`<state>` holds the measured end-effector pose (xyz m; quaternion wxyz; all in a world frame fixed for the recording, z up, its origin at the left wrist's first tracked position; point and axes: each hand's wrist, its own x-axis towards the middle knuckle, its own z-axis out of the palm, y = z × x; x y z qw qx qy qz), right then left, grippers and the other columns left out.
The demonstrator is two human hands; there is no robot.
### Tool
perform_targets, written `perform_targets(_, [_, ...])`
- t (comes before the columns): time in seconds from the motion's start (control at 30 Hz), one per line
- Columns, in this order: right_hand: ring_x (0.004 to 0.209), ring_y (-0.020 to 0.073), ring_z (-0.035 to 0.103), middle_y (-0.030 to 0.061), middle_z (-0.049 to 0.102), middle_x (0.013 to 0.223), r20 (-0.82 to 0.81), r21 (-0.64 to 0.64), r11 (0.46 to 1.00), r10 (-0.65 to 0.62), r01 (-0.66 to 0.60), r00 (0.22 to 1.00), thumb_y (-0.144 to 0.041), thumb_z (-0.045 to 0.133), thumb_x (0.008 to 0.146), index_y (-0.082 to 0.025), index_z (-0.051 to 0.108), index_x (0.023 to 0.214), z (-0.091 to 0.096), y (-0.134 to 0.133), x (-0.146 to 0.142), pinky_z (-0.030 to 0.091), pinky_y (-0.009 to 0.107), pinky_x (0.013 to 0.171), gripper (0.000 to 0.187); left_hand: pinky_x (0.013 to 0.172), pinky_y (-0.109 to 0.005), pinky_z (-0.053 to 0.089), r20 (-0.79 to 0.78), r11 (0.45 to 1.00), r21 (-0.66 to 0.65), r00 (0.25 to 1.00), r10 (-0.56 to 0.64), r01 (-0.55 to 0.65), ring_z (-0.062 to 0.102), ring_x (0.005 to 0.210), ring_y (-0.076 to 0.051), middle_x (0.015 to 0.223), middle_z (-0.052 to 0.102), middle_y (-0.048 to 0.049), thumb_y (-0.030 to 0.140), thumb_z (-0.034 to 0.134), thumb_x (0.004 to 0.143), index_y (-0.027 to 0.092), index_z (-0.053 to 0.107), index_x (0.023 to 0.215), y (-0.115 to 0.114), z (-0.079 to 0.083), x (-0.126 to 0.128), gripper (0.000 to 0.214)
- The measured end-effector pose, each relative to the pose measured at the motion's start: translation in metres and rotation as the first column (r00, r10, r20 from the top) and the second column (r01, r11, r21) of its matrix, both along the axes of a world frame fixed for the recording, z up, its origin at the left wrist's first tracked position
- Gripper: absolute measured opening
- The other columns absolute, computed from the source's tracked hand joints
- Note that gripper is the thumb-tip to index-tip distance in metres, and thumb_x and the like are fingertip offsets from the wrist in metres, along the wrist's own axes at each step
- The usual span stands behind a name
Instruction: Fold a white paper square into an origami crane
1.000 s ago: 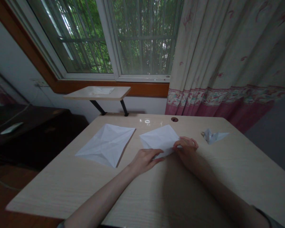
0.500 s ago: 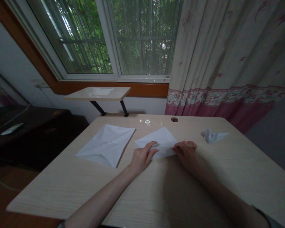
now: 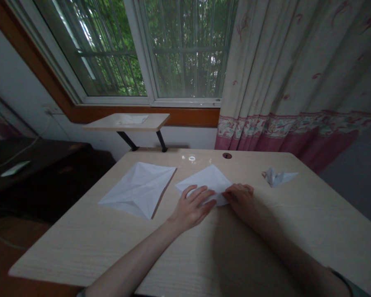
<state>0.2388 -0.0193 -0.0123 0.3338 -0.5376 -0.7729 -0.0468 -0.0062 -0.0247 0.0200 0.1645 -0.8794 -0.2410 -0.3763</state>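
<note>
The left hand [image 3: 191,209] and right hand [image 3: 238,199] rest with fingers flat, unclenched, on the folded white paper [image 3: 205,180]. Uneven pressure can shift the paper, misaligning its edges.

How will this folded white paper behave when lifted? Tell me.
The folded white paper will likely feel light and floppy, since it lies thin under the left hand and right hand. Its creases probably let it bend easily. It may slide on the smooth desk.
</note>
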Motion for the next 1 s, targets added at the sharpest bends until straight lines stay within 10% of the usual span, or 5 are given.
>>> perform_targets(0.37, [0.079, 0.0202, 0.06, 0.0026, 0.066, 0.078, 0.022, -0.035, 0.999, 0.042, -0.041, 0.999, -0.025, 0.047, 0.097, -0.023, 0.063, 0.079, -0.005, 0.006, 0.004, 0.04, 0.035, 0.075, 0.025, 0.119, -0.052, 0.006, -0.106, 0.989, -0.119, 0.992, 0.07, -0.083, 0.046, 0.131, -0.026, 0.138, 0.059, 0.0008, 0.044, 0.064, 0.092, 0.036, 0.066, 0.119, 0.005, -0.004, 0.004, 0.028])
perform_targets(1.0, [0.093, 0.0204, 0.062, 0.0061, 0.068, 0.094, -0.058, -0.218, 0.956, 0.188, -0.196, 0.981, -0.013, 0.05, 0.09, -0.021, 0.065, 0.088, 0.011, 0.0, -0.004, 0.051, 0.037, 0.087, 0.018, 0.115, -0.058, 0.01, -0.151, 0.964, -0.095, 0.961, 0.234, -0.249, 0.038, 0.135, -0.03, 0.153, 0.044, -0.0043, 0.023, 0.07, 0.088, 0.036, 0.064, 0.121, 0.015, -0.016, 0.001, 0.036])
